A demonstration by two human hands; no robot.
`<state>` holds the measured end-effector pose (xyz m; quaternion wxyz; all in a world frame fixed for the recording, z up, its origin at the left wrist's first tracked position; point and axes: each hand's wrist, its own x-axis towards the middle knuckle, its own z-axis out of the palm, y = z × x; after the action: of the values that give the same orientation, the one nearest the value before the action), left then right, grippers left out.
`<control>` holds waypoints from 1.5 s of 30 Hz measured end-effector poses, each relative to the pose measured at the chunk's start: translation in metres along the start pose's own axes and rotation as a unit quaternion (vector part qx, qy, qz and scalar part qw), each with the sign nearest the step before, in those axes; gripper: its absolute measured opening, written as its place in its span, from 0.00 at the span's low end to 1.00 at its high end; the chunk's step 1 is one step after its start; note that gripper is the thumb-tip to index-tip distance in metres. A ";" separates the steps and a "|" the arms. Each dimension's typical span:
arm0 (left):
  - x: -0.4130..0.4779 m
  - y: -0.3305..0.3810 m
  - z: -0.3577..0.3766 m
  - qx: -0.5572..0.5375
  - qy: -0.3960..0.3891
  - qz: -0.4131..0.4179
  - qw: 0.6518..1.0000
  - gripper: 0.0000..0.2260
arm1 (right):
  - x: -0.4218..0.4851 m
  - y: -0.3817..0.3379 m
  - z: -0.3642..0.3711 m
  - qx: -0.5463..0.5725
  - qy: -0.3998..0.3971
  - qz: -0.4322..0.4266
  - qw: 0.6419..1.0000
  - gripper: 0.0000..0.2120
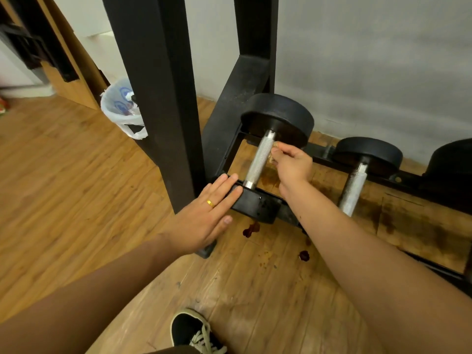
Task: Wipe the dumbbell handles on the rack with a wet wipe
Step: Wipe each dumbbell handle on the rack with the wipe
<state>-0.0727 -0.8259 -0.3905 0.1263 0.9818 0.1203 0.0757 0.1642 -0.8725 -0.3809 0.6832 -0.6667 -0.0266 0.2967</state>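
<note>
Black dumbbell (270, 139) heads, knurled silver handle (259, 160), brown wood-grain floor (63, 180).

Floor (63, 187): mid-brown wood-look planks, laid diagonally across the view. Small dark red-brown stains (251, 229) mark the planks near lower centre. A broader dark discolouration (431, 233) lies at right, near the wall.

Rear wall (370, 60): plain grey, matt, evenly lit.

Left side: a brown wooden panel (79, 95) rises at an angle from the floor. A waste bin (120, 108) with a white plastic liner stands on the floor just beside it.

Lighting: soft and diffuse.
</note>
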 end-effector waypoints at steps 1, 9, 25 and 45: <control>0.000 -0.004 -0.001 0.002 0.001 0.012 1.000 0.26 | -0.004 0.006 -0.002 -0.004 -0.004 0.001 1.000 0.08; 0.004 -0.010 0.007 0.028 0.048 0.050 0.997 0.30 | 0.009 0.005 -0.006 0.023 -0.038 0.007 0.999 0.07; 0.007 -0.017 0.010 0.034 0.054 0.074 0.995 0.35 | -0.035 0.020 -0.033 -0.119 -0.157 0.060 0.979 0.08; 0.008 -0.021 0.009 0.046 0.043 0.076 0.995 0.32 | -0.027 0.008 -0.029 -0.131 -0.126 0.024 0.983 0.09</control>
<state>-0.0677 -0.8060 -0.4038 0.0701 0.9887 0.0536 0.1212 0.1517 -0.9105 -0.3822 0.5735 -0.7082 -0.1352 0.3890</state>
